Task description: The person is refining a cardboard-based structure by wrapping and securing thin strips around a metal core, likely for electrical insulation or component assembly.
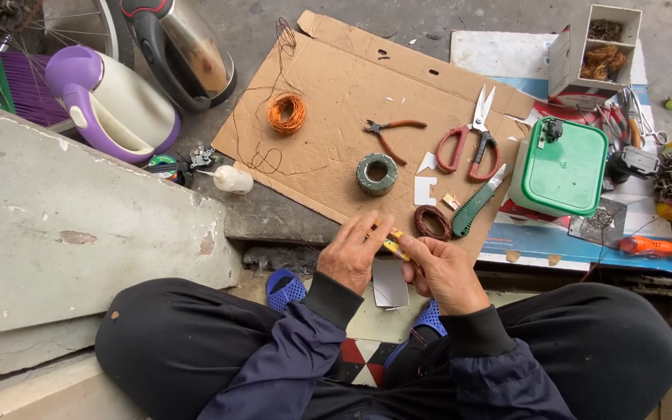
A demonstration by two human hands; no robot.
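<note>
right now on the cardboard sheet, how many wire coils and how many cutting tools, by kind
wire coils: 2, the orange coil and the dark brown coil
pliers: 1, orange-handled
scissors: 1, red-handled
utility knife: 1, green
tape roll: 1, grey-green
total: 6

You have before you: two kettles, one purple and white (pixel 110 105), one steel and black (pixel 184 47); three wire coils, orange (pixel 286 113), green (pixel 376 173), brown (pixel 432 222); one red-handled scissors (pixel 472 140); one pliers (pixel 390 132); one green-handled knife (pixel 477 202); one green-lidded box (pixel 560 167); one orange screwdriver (pixel 655 247).
</note>
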